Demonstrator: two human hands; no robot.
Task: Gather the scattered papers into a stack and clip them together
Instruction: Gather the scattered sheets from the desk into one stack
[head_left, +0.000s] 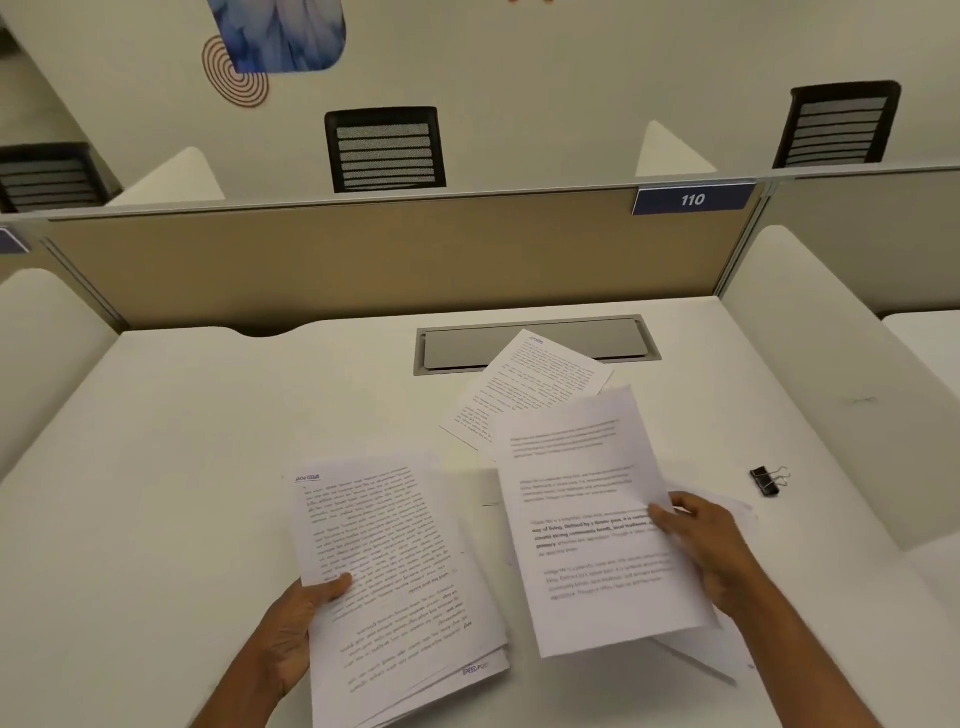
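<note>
My left hand (296, 623) grips a stack of printed papers (395, 577) by its left edge, thumb on top, above the white desk. My right hand (711, 551) pinches a single printed sheet (587, 514) at its right edge and holds it lifted and tilted to the right of the stack. More paper (701, 660) lies on the desk under that sheet and hand. Another printed sheet (524, 389) lies flat farther back, partly over the cable tray. A black binder clip (768, 480) rests on the desk to the right, apart from both hands.
A grey cable tray lid (467, 351) is set into the desk (182, 441) at the back. A tan partition (337, 254) with a "110" label (692, 199) closes the far side. White side dividers (831, 364) flank the desk. Black chairs (385, 150) stand beyond.
</note>
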